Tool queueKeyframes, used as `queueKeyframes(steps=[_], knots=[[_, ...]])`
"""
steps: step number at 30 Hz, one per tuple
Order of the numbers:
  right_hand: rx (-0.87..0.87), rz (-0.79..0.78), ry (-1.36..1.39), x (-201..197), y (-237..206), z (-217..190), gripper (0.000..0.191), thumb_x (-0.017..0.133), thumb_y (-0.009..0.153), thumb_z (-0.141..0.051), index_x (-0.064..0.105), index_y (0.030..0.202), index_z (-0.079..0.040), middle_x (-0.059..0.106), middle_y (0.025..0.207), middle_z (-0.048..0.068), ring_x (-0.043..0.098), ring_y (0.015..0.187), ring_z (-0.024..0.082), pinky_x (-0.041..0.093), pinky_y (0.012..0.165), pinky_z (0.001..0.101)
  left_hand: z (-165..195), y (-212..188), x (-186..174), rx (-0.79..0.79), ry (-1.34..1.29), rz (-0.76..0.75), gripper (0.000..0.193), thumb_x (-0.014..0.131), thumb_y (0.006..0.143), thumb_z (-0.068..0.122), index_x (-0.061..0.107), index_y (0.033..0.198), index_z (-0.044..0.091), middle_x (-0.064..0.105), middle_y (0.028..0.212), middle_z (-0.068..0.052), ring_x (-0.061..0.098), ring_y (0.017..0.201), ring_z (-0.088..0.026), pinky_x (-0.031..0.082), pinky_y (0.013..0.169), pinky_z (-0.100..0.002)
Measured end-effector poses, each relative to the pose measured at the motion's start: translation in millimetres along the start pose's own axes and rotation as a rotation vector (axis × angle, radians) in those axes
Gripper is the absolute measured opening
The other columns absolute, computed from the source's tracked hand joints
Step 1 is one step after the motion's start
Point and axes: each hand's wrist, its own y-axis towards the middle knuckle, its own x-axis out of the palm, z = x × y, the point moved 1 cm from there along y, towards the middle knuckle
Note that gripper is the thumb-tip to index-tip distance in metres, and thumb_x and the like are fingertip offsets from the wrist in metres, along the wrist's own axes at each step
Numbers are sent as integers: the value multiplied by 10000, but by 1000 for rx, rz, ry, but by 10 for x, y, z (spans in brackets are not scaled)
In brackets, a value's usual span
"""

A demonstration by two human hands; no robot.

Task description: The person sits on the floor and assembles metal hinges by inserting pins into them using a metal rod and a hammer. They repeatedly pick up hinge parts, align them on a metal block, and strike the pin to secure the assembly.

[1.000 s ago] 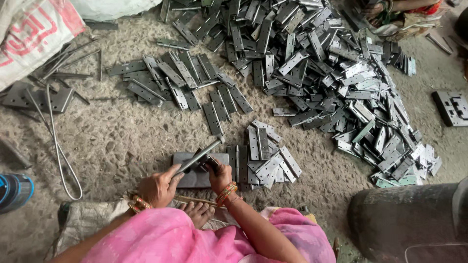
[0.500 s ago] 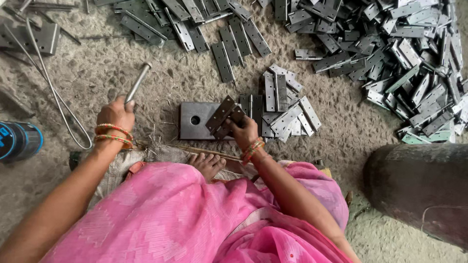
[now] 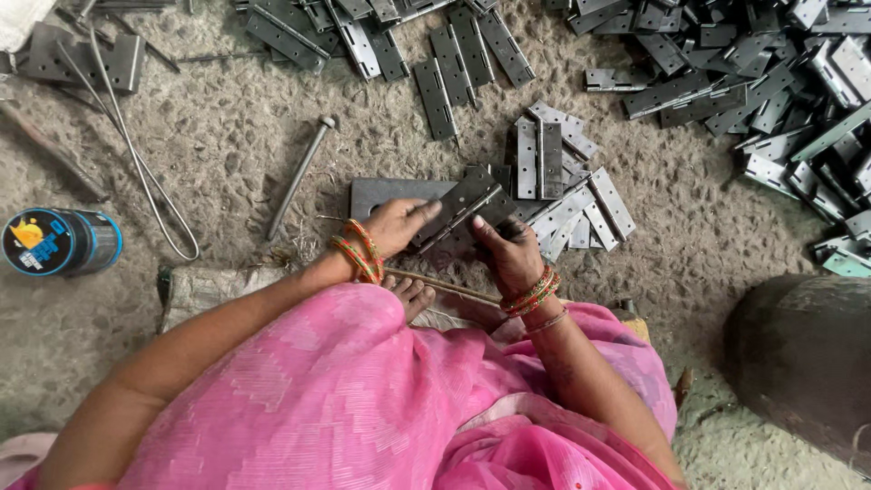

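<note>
A round blue can (image 3: pixel 60 241) with a yellow-and-dark label, perhaps a tin, lies far left.

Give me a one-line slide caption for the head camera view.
Both hands, left hand and right hand, hold a dark metal hinge over a flat steel plate, loose hinges scattered around.

The scene is lit by soft, even daylight; only faint shadows are cast. Dull glare is seen on the scattered metal hinges (image 3: pixel 726 82). Focus is held sharply; edges are slightly stretched.
</note>
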Motion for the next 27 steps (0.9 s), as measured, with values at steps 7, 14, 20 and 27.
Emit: queueKeyframes(steps=[7,14,20,27], knots=[[-63,-39,-21,-68,56,-171,273,683,985,-138,647,1221,-5,735,1074,62,712,878,144,617,723,319,56,-90,452,-354,-718,-139,435,586,1048,397,711,1149,-7,746,874,-25,652,693,-104,545,636,-284],[-219,160,-326,-585,225,-470,318,719,964,-61,639,1255,40,753,1087,89,722,898,140,623,781,307,39,571,374,-261,147,-102,289,578,986,333,711,1075,92,728,743,-31,667,556,-101,553,518,-329],[-382,313,-770,-1078,340,-650,326,704,967,-17,647,1282,45,763,1119,122,729,975,169,623,843,317,193,1174,-220,-327,701,186,277,619,1034,312,648,1032,37,715,950,-152,698,796,-269,565,714,-429],[-566,500,-784,-1179,415,-727,510,652,984,5,483,1465,4,569,1467,220,589,1349,301,507,1133,407,344,1610,-69,-205,906,404,656,782,902,452,471,1267,5,632,1185,-239,662,1048,-412,544,855,-516]])
